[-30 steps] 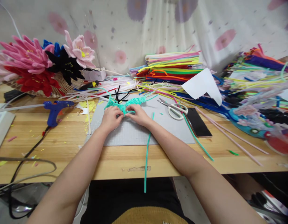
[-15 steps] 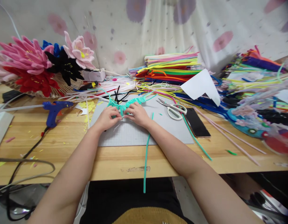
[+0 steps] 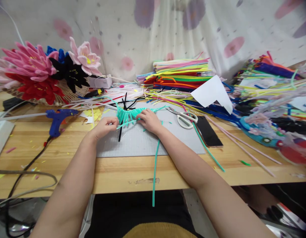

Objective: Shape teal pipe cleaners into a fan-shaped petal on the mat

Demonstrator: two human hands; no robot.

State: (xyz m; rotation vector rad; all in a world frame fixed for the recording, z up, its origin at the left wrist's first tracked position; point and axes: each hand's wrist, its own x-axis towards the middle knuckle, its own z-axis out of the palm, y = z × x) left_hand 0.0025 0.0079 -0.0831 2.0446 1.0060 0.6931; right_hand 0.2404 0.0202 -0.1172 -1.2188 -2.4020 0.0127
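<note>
A fringed piece of bent teal pipe cleaners (image 3: 125, 116) lies on the grey cutting mat (image 3: 133, 145), with long teal ends reaching up to both sides. My left hand (image 3: 105, 128) is closed at the left, its fingertips pinching the end of a teal pipe cleaner (image 3: 128, 124) that stretches across below the fringe. From the right, my right hand (image 3: 151, 121) grips the teal piece, its fingers closed near that pipe cleaner's other end and partly covering it. Black pipe cleaners (image 3: 124, 100) lie behind and under the fringe. A loose teal pipe cleaner (image 3: 155, 165) hangs over the table edge.
White-handled scissors (image 3: 185, 120) and a phone (image 3: 209, 131) lie to the right. A blue glue gun (image 3: 57, 121) with a cord stands left. Behind are stacked coloured pipe cleaners (image 3: 180, 74), a white paper cutout (image 3: 212, 92) and fuzzy flowers (image 3: 31, 61).
My left hand has moved left, away from my right hand, and a teal pipe cleaner now stretches between them. My right hand has shifted slightly right. More of the fringe and a black strand shows.
</note>
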